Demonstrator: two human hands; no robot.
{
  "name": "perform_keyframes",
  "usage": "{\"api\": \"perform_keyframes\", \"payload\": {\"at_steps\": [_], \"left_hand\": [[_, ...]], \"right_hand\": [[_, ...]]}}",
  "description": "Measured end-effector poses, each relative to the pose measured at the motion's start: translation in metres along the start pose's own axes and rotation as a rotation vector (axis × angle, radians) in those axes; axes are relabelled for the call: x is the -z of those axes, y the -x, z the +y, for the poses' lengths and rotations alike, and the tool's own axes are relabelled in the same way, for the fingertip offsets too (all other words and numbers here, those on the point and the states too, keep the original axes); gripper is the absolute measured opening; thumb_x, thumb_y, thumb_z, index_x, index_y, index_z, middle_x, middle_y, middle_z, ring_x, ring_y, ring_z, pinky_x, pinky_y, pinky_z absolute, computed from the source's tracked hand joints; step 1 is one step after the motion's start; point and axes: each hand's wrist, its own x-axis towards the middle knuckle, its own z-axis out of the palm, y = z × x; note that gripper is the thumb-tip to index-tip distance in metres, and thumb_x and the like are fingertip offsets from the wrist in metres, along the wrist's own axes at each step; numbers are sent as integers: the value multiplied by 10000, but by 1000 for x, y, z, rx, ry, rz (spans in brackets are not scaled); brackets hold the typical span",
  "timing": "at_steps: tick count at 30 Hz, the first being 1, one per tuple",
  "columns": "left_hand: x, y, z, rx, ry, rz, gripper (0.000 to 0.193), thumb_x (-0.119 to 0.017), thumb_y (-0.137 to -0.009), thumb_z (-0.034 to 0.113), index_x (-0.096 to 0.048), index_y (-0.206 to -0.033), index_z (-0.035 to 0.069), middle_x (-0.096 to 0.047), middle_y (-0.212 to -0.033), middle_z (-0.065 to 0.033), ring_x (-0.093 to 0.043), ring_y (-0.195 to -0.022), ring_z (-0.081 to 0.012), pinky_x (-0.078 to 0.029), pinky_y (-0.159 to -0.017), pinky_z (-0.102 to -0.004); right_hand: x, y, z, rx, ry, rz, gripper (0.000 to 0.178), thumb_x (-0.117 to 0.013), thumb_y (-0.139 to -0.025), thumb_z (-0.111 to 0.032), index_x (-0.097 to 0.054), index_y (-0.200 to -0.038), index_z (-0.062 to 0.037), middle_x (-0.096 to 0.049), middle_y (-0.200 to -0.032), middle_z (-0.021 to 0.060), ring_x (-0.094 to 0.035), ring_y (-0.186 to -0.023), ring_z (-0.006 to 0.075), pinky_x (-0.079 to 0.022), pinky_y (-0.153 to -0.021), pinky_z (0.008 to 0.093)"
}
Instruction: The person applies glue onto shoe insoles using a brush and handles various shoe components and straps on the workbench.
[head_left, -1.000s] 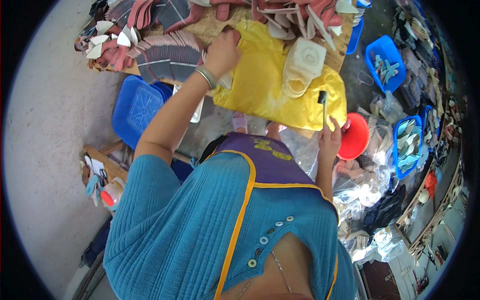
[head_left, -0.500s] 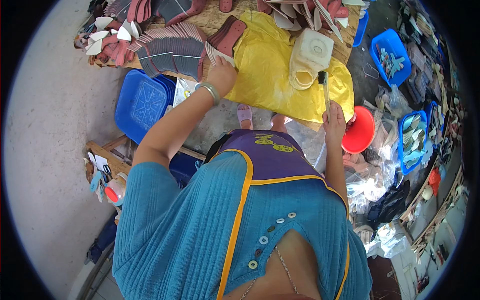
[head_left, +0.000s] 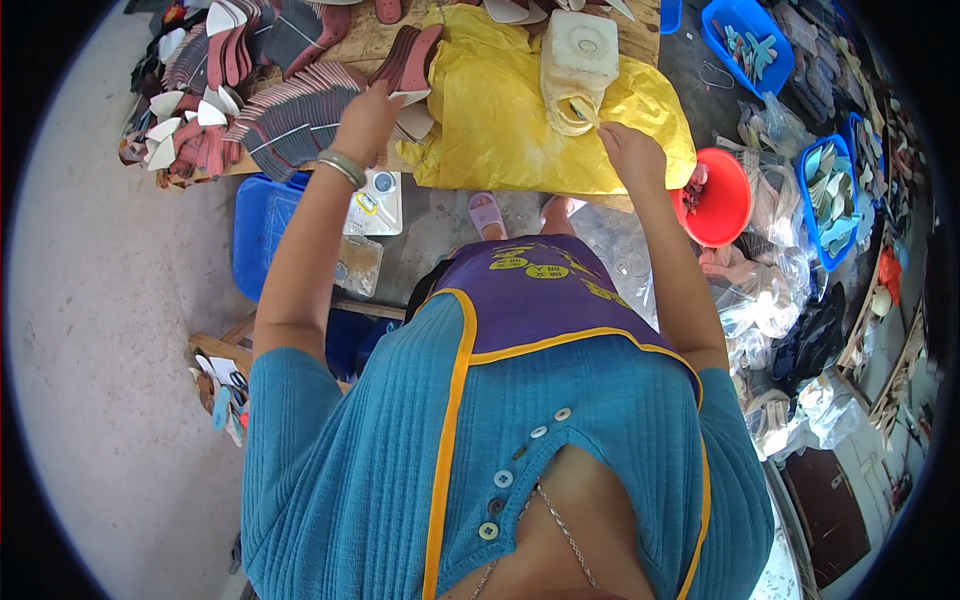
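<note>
My left hand (head_left: 366, 122) is over the near edge of the wooden table, its fingers pinched on a shoe insole (head_left: 411, 98) whose pale tip shows beside them. Left of that hand lies a long fanned row of grey and red insoles (head_left: 290, 122); a short red stack (head_left: 408, 56) stands beyond it. My right hand (head_left: 635, 155) grips a brush (head_left: 590, 114) by its handle. The brush's head is down inside the round mouth of a whitish plastic jug (head_left: 582, 50), hidden from sight. Under the jug spreads a crumpled yellow plastic sheet (head_left: 480, 110).
A red bucket (head_left: 742, 190) stands to the right of the table, near blue bins (head_left: 838, 255) of cut pieces and clear plastic bags (head_left: 770, 310). Below the table's left side are a blue tub (head_left: 262, 235) and a white container (head_left: 385, 210). More insoles (head_left: 225, 50) lie far left.
My right hand has carried the brush from above the sheet into the jug's mouth. My left hand has shifted slightly, with an insole tip now at its fingers. The whole view has moved.
</note>
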Motion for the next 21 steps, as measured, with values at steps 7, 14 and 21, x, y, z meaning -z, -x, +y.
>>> {"api": "perform_keyframes", "payload": {"at_steps": [7,14,21], "left_hand": [[-39,-16,-10,82,-373,-194,321,-501,-857,193,-531,-1084,-32,-598,-997,-234,-627,-913,-336,-528,-729,-380],[48,29,25,32,302,-63,309,-483,-924,234,-570,-1109,2,-644,-984,-163,-642,-761,-261,-519,-606,-330],[-37,106,65,437,1523,-455,303,-481,-953,340,-548,-1144,115,-629,-926,20,-594,-710,-76,-456,-521,-193]], "right_hand": [[-7,-9,-17,2,63,-65,284,-514,-879,-375,-663,-1033,-188,-671,-819,106,-643,-789,284,-499,-680,409],[-6,14,-9,-9,27,15,277,-535,-872,-377,-667,-1019,-182,-665,-838,100,-640,-781,271,-501,-668,391],[-19,71,-8,-58,-316,89,264,-571,-856,-385,-700,-988,-197,-672,-850,102,-645,-757,231,-504,-671,336]]}}
